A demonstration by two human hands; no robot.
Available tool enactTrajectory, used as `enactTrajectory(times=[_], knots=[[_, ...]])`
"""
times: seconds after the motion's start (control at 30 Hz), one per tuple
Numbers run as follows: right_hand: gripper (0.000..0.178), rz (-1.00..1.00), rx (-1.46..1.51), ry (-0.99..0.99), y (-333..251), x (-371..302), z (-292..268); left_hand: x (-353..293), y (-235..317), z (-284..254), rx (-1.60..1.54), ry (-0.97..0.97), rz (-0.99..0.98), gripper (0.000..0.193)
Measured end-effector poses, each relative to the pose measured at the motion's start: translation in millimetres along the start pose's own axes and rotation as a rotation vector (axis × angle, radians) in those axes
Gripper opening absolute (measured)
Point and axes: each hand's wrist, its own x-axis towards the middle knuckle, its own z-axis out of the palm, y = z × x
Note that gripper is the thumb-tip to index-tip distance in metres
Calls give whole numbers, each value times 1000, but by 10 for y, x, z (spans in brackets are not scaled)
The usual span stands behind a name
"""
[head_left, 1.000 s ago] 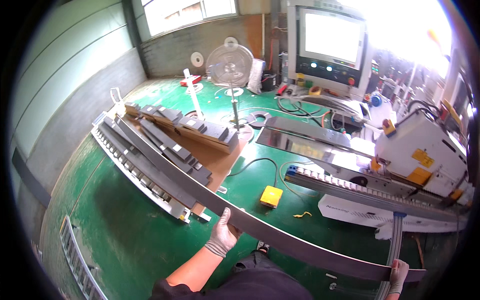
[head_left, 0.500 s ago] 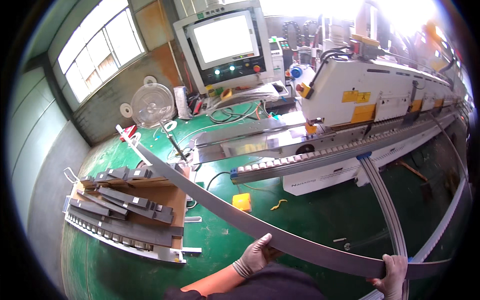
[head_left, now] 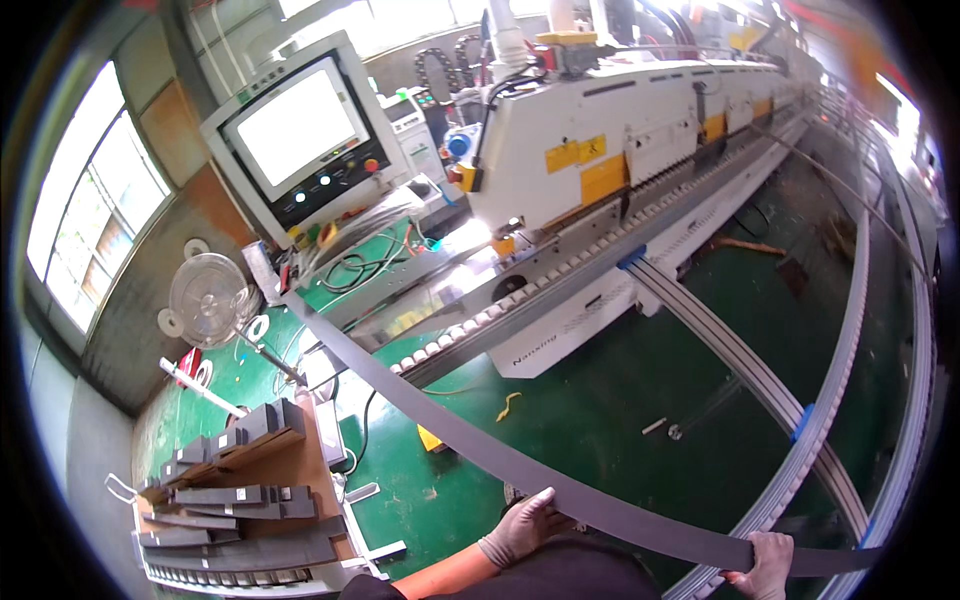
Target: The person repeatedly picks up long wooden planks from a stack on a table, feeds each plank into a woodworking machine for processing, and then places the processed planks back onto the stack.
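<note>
A long, narrow grey board (head_left: 440, 425) stretches across in front of me, from near the machine's infeed end at the upper left down to the lower right. My left hand (head_left: 526, 527), in a pale glove, grips its near edge around the middle, thumb on top and the other fingers hidden beneath. Toward the right end my right hand (head_left: 765, 566), gloved as well, is closed round the same board. The board's right part passes over a roller rail (head_left: 800, 440).
A long white edge-banding machine (head_left: 560, 150) with a roller track runs to the far right; its control panel (head_left: 290, 130) stands at the left. At lower left a pallet carries stacked grey strips (head_left: 240, 540). A fan (head_left: 207, 300) and cables are beyond it. Metal support beams (head_left: 740, 370) cross at right.
My view has turned to the right, so the machine and pallet sit further left. The board's far end now lies by the machine's infeed end instead of over the pallet side. Both hands keep hold.
</note>
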Motion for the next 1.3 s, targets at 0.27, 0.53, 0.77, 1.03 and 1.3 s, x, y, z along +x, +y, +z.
enactTrajectory(times=[0.27,0.53,0.77,1.03,1.3], knots=[[76,194,52,-146,178,-877,121,265,20,52,-153,-44,-253,47],[72,559,-104,-301,620,-2122,255,1155,1176,-712,-324,222,378,37],[50,885,-185,-459,1198,-3045,613,1238,1249,-1083,-239,153,412,45],[51,334,124,86,648,236,523,775,158,-270,242,-62,-119,56],[41,-194,633,-103,-2042,2662,1111,1414,1521,-900,671,268,356,52]])
